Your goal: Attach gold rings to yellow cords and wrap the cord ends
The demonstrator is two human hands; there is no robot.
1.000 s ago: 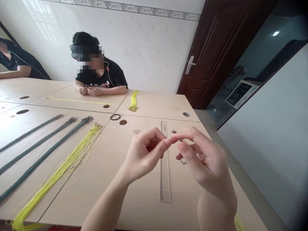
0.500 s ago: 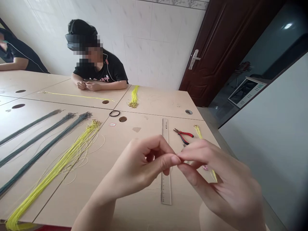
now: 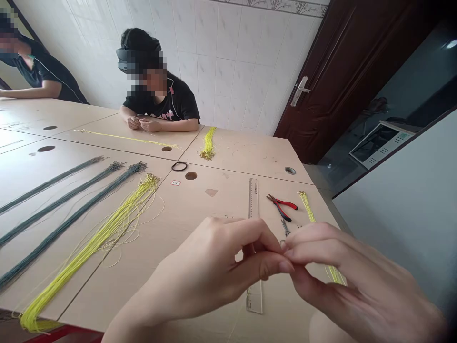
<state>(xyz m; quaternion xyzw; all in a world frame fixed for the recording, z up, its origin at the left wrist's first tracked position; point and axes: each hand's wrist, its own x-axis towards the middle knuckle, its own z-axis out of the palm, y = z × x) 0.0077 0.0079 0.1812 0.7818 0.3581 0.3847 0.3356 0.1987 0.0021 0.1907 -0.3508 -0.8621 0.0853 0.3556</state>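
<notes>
My left hand [image 3: 228, 267] and my right hand [image 3: 342, 271] meet at the fingertips above the table, thumb and finger pinched on each. What they pinch is too small and hidden to name; a faint thin yellowish line hangs below my left hand. Beneath the hands a clear ruler [image 3: 253, 200] lies partly covered. Just beyond my right hand are red-and-black pliers [image 3: 282, 206] and small scissors [image 3: 285, 227], partly hidden. A yellow cord bundle [image 3: 307, 206] runs under my right hand.
A long yellow bundle [image 3: 103, 226] and several grey-green bundles [image 3: 82, 205] lie at left. Farther off are a black ring [image 3: 179, 166], a tape roll [image 3: 290, 170] and another yellow bundle [image 3: 208, 143]. A person [image 3: 160, 95] sits across the table [image 3: 200, 209], another at far left.
Both hands have shifted right and slightly down in the picture, still joined at the fingertips. The view has turned, so the table items appear farther right, and the scissors show more.
</notes>
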